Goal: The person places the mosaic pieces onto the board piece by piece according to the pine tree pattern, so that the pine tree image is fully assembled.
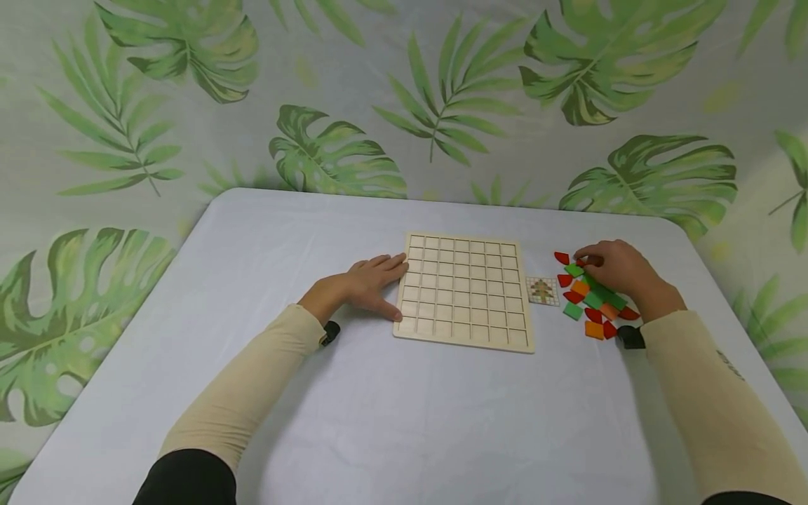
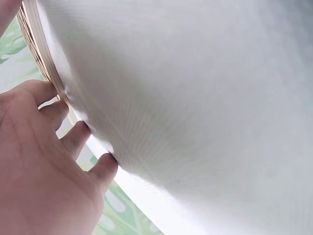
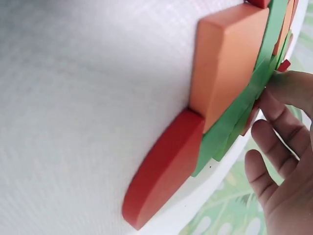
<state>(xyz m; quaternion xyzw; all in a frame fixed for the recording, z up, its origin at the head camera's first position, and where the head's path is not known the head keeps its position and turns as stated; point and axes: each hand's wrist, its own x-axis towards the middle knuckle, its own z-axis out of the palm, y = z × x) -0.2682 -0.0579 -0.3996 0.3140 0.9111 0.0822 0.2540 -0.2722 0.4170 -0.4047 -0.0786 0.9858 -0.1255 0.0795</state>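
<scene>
A pale wooden grid board (image 1: pixel 467 294) lies flat on the table. My left hand (image 1: pixel 369 284) rests at its left edge, fingers spread, thumb near the lower left corner. In the left wrist view the fingertips (image 2: pixel 103 166) touch the white cloth beside the board's edge. Over a loose pile to the right of the board is my right hand (image 1: pixel 621 270), thumb and index finger pinching a small red rounded piece (image 1: pixel 580 263). Under and around it lie green pieces (image 1: pixel 573 311), orange pieces (image 1: pixel 594 330) and other red pieces (image 1: pixel 562 258).
Between board and pile lies a small pattern card (image 1: pixel 543 290) showing a tree-like figure on a grid. A white cloth (image 1: pixel 442 421) covers the table. Behind it hangs a leaf-printed backdrop (image 1: pixel 353 84). In the right wrist view an orange block (image 3: pixel 227 63) stands nearest the camera.
</scene>
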